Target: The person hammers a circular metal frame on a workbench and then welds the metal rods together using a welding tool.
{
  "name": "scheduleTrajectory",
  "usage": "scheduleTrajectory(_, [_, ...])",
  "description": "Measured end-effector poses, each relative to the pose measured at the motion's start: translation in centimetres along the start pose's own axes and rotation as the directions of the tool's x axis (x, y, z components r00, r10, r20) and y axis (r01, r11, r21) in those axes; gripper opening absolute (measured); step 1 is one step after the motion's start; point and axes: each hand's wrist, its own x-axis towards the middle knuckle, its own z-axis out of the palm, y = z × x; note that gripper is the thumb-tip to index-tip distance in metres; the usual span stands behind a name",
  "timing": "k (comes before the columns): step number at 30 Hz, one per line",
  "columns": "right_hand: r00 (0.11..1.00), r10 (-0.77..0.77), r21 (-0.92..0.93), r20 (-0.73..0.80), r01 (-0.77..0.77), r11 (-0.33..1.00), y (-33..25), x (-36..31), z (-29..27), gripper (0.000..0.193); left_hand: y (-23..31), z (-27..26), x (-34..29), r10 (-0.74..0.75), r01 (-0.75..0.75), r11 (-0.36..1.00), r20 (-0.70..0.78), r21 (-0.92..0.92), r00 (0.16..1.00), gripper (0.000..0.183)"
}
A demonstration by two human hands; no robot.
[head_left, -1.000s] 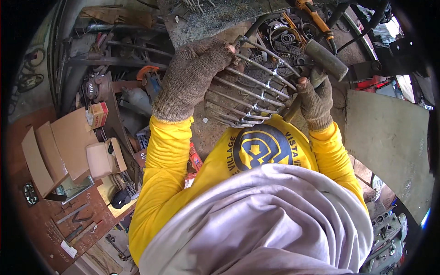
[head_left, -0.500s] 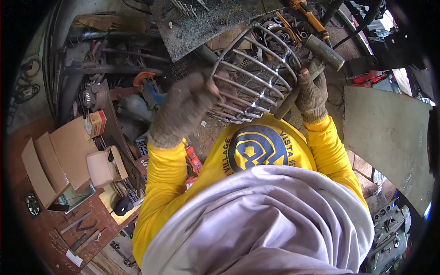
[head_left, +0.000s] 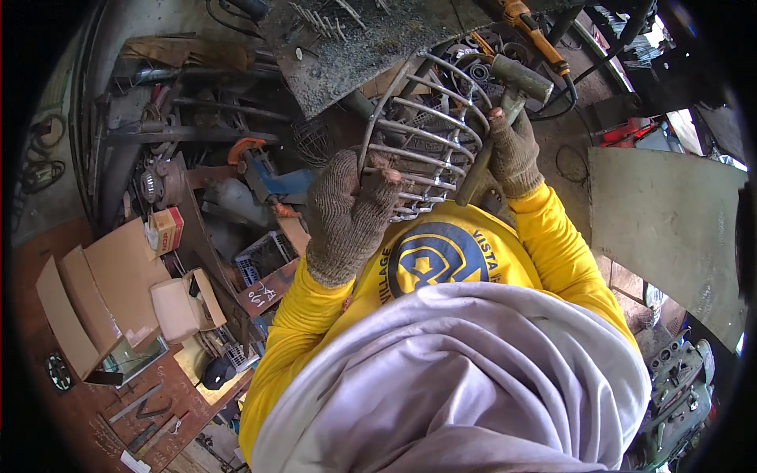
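A curved cage of welded metal bars (head_left: 424, 148) is held up in front of my chest. My left hand (head_left: 347, 213), in a brown knitted glove with bare fingertips, is closed around the bars on its left side. At the cage's right side my right hand (head_left: 514, 154), gloved the same way, is wrapped around the handle of a hammer (head_left: 522, 82). The hammer's thick cylindrical head sticks out above that fist, and its handle slants down along the cage. Whether the right fingers also grip the cage rim, I cannot tell.
A metal table (head_left: 339, 59) with several short rods stands ahead. An orange angle grinder (head_left: 536, 35) lies at the far right. Cardboard boxes (head_left: 114, 276) and hand tools rest on a brown table at left. A large metal sheet (head_left: 670, 236) is at right.
My left hand, blurred before, has moved down and right and now grips the cage clearly. The cage has tilted a little. My right hand and the hammer have shifted slightly left.
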Motion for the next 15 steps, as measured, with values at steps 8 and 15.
scheduleTrajectory(8, [1.0,0.011,0.032,0.006,-0.011,0.999,0.2,-0.1,0.4,0.043,-0.1,0.2,-0.1,0.03,-0.03,0.998,-0.016,0.048,0.999,0.017])
scheduleTrajectory(15, [0.985,-0.164,-0.06,-0.044,0.161,0.985,-3.0,-1.0,1.3,0.038,-1.2,-0.4,0.5,-0.068,0.068,0.998,-0.002,0.01,0.998,0.019])
